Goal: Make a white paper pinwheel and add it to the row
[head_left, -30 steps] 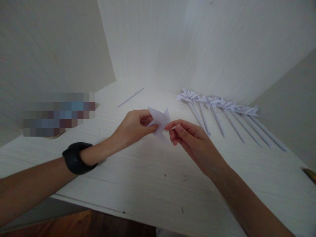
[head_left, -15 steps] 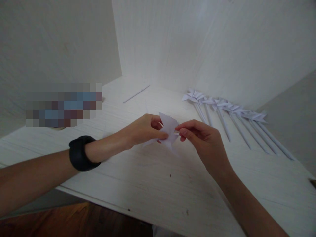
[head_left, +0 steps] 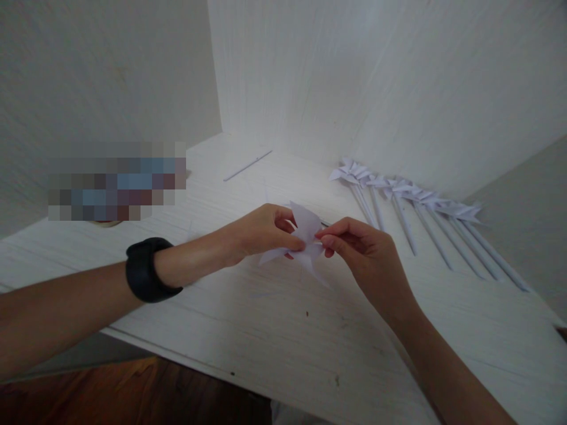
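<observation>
A white paper pinwheel point(head_left: 305, 219) is held up over the white table, its pointed blades fanning out above, below and to the left. My left hand point(head_left: 270, 231) grips it near the centre, thumb in front and the other fingers partly behind the paper. With thumb and forefinger, my right hand point(head_left: 354, 242) pinches the pinwheel's right side close to the middle. Whether something small is also between those right fingertips, I cannot make out. A black band point(head_left: 150, 270) circles my left wrist.
Several finished paper pinwheels point(head_left: 398, 188) on rolled paper sticks lie in a row at the right, by the wall. One thin white stick point(head_left: 248, 165) lies at the back. A blurred-out object point(head_left: 117, 189) stands at the left. The table's front edge point(head_left: 177, 363) runs below my arms.
Both hands keep their hold on the pinwheel, which has turned slightly, showing more of its lower blades. The right fingertips stay pinched near its centre. The whole view has shifted a little.
</observation>
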`<state>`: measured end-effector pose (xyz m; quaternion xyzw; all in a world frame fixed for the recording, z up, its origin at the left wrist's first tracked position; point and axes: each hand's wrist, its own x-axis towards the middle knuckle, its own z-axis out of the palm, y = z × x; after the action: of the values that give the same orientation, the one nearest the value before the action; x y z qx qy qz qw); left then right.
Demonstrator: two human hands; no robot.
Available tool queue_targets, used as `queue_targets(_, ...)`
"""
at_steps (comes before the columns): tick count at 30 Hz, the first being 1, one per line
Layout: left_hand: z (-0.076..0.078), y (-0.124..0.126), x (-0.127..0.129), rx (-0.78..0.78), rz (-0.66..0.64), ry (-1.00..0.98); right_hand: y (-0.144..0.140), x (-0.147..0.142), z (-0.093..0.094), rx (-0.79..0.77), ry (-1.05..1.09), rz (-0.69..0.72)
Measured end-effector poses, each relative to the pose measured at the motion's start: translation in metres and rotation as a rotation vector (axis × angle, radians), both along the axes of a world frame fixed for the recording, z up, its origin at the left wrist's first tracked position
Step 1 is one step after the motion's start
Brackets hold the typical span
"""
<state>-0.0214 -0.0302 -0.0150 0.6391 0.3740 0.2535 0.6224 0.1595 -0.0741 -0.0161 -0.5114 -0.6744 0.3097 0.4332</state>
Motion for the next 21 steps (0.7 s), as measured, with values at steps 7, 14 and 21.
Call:
queue_targets(7, 0.0013, -0.0013, 0.0003, -0.050, -0.016, 0.001, -0.0018, -0.0001, 0.0009, 0.023, -0.075, 0.001)
queue_targets(14, 0.0000, 0.0004, -0.0006, -0.035, -0.048, -0.039, -0.0011, 0.0028, -0.0012, 0.100, -0.148, -0.011)
queue_targets(21, 0.0002, 0.0014, -0.0005, -0.018, -0.059, -0.052, -0.0030, 0.0045, -0.0024, 0.196, -0.211, -0.016)
